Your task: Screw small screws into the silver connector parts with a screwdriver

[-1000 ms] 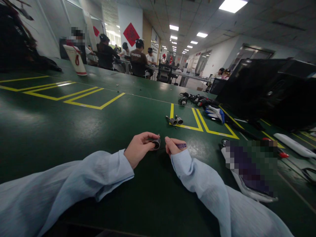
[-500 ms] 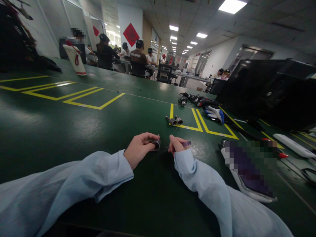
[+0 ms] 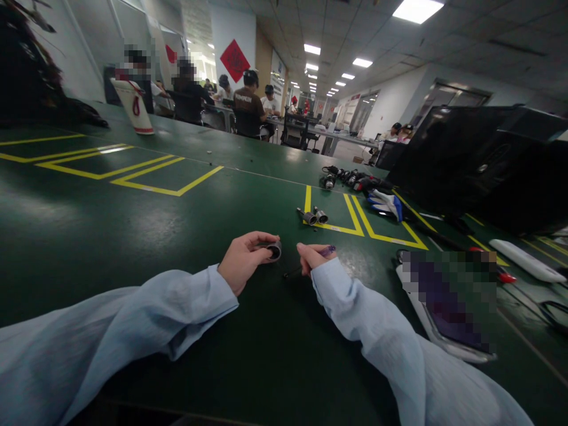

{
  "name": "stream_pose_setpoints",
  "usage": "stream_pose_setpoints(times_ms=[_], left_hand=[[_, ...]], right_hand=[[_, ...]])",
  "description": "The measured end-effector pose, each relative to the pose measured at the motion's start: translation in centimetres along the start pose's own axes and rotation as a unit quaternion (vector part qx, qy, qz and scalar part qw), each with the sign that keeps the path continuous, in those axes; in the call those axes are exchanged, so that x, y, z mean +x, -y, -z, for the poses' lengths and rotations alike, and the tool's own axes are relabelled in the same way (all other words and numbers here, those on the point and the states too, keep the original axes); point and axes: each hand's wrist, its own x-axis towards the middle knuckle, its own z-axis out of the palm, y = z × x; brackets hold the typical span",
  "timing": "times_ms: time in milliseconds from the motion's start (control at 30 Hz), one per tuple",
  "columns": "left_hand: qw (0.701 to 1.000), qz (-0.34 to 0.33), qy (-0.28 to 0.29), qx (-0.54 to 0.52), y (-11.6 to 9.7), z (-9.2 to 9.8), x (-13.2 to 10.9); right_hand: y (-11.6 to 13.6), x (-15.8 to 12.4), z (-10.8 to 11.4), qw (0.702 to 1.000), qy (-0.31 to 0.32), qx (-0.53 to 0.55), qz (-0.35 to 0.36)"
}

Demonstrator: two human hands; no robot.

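My left hand (image 3: 239, 263) is closed on a hollow, round grey metal part (image 3: 276, 252), with the thumb at its opening. The opening faces right and toward me. A thin screwdriver (image 3: 328, 251) with a clear purple handle is gripped in my right hand (image 3: 311, 258). Its dark shaft slants down to the left, below the metal part and apart from it. Beyond my hands, two similar metal parts with stems (image 3: 309, 218) lie on the green table (image 3: 213, 367) by a yellow tape outline.
A phone-like device (image 3: 426, 325) lies to the right of my right arm. Farther back are dark motor-like parts with cables (image 3: 328, 181) and a blue-and-white glove (image 3: 385, 204). A large black case (image 3: 470, 165) stands at the right, a paper cup (image 3: 134, 109) at the far left. People sit beyond.
My left hand has drawn the metal part a little left and turned its opening more toward me. The screwdriver has shifted slightly left, its shaft now tilting lower.
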Motion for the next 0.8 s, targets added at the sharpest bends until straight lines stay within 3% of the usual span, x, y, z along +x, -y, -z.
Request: stream_pose_setpoints(times_ms=[200, 300, 500, 633, 800], left_hand=[[1.0, -0.01, -0.009, 0.0, 0.1, 0.2, 0.5], [1.0, -0.012, -0.009, 0.009, 0.0, 0.2, 0.5], [1.0, -0.003, -0.013, 0.005, -0.1, 0.2, 0.5], [1.0, -0.003, -0.016, 0.0, 0.0, 0.4, 0.7], [1.0, -0.007, -0.019, -0.001, 0.0, 0.7, 0.8]], right_hand=[[1.0, 0.5, -0.3, 0.981, 0.091, -0.164, 0.039], [1.3, 1.3, -0.6, 0.969, 0.119, -0.215, 0.006], [0.3, 1.7, 0.2, 0.997, 0.058, -0.022, -0.049], [-0.9, 0.8, 0.6, 0.997, 0.038, 0.073, -0.001], [-1.4, -0.3, 0.1, 0.989, 0.011, 0.08, 0.126]])
